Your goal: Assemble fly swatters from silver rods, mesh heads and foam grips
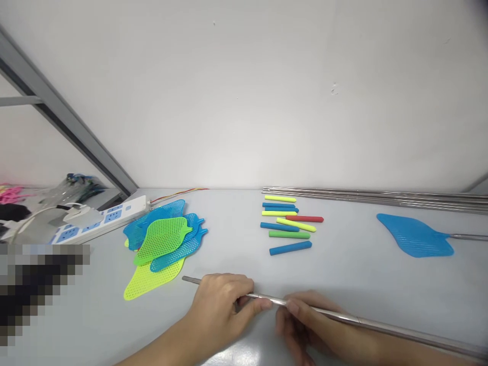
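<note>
The metal rod [360, 321] lies across the near side of the table [343, 274], running out past the near right edge of view. The left hand [224, 302] wraps it near its thin tip; the right hand [310, 317] pinches it just beside. Bare tabletop opens beyond the hands, up to the coloured sticks [290, 248]. Perforated flaps [162, 241] crowd the left (the tip points close by them), thin rods [362, 195] line the far wall [236, 101], and a blue flap [415, 236] sits right.
</note>
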Action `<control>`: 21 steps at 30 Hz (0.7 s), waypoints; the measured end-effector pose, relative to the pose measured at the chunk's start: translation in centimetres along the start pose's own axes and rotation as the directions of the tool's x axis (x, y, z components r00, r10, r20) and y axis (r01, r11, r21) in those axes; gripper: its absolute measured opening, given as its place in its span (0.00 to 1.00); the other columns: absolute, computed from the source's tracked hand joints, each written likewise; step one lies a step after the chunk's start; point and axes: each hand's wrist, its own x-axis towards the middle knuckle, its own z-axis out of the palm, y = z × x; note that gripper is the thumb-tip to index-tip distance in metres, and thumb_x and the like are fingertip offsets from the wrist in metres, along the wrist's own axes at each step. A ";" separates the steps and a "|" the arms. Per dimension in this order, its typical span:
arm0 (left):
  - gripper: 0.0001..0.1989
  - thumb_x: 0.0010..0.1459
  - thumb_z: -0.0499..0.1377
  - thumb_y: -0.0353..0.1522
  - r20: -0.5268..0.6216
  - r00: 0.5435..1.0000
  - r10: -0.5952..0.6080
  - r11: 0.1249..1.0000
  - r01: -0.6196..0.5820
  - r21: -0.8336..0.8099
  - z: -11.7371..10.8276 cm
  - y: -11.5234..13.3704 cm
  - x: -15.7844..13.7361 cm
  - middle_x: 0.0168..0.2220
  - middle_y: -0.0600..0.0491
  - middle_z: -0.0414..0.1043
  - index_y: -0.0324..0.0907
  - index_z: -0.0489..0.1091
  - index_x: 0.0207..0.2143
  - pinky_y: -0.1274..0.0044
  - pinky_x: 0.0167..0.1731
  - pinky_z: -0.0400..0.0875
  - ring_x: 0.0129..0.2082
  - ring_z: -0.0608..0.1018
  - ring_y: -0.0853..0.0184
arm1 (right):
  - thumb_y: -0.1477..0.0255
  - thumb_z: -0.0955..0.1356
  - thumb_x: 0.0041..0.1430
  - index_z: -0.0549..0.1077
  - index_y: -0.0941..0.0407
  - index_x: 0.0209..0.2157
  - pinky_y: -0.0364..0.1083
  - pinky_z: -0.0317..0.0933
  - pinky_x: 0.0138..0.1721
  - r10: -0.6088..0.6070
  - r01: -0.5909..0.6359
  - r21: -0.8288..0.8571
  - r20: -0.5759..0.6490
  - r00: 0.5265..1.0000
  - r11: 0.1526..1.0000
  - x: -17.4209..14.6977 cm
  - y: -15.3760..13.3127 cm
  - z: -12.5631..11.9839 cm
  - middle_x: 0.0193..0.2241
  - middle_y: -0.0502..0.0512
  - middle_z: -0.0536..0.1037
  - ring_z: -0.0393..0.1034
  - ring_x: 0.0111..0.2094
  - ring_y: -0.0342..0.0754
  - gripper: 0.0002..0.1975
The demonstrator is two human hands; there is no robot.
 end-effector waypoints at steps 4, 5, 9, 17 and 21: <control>0.23 0.59 0.46 0.43 -0.013 0.999 0.047 0.999 -0.047 0.007 0.1 -0.1 0.1 0.15 0.57 0.63 0.39 0.59 0.16 0.80 0.18 0.48 0.17 0.66 0.73 | 0.55 0.58 0.58 0.68 0.64 0.30 0.38 0.56 0.20 0.012 -0.012 -0.010 0.013 1.000 1.000 0.0 -0.2 0.0 0.16 0.51 0.67 0.60 0.16 0.37 0.24; 0.23 0.59 0.46 0.43 -0.015 0.998 0.056 0.998 -0.056 0.008 0.1 -0.1 0.1 0.15 0.57 0.63 0.39 0.59 0.17 0.80 0.18 0.48 0.17 0.66 0.73 | 0.54 0.58 0.58 0.68 0.64 0.30 0.38 0.56 0.20 0.014 -0.014 -0.010 0.012 1.000 1.000 0.0 -0.1 0.0 0.16 0.51 0.67 0.60 0.16 0.37 0.25; 0.22 0.60 0.46 0.41 -0.015 0.998 0.064 0.998 -0.064 0.015 0.1 0.0 0.1 0.16 0.56 0.63 0.40 0.59 0.17 0.80 0.18 0.48 0.17 0.66 0.73 | 0.55 0.57 0.58 0.68 0.64 0.30 0.38 0.56 0.20 0.010 -0.010 -0.009 0.006 1.000 1.000 0.1 0.0 -0.1 0.16 0.51 0.67 0.60 0.16 0.37 0.25; 0.22 0.59 0.47 0.42 -0.038 0.998 0.039 0.999 -0.040 -0.005 0.1 0.2 0.0 0.15 0.57 0.62 0.39 0.58 0.16 0.80 0.18 0.48 0.17 0.65 0.73 | 0.53 0.57 0.57 0.67 0.63 0.29 0.39 0.56 0.21 0.030 -0.029 -0.032 0.007 1.000 0.999 0.0 -0.4 0.1 0.17 0.51 0.67 0.60 0.16 0.38 0.26; 0.22 0.58 0.47 0.43 -0.025 1.000 0.014 1.000 -0.015 -0.012 0.1 0.1 0.1 0.16 0.57 0.63 0.40 0.58 0.16 0.80 0.19 0.49 0.17 0.65 0.73 | 0.53 0.57 0.57 0.67 0.63 0.28 0.39 0.55 0.21 0.028 -0.027 -0.031 0.020 0.999 0.999 0.1 -0.6 0.2 0.17 0.51 0.67 0.60 0.16 0.38 0.26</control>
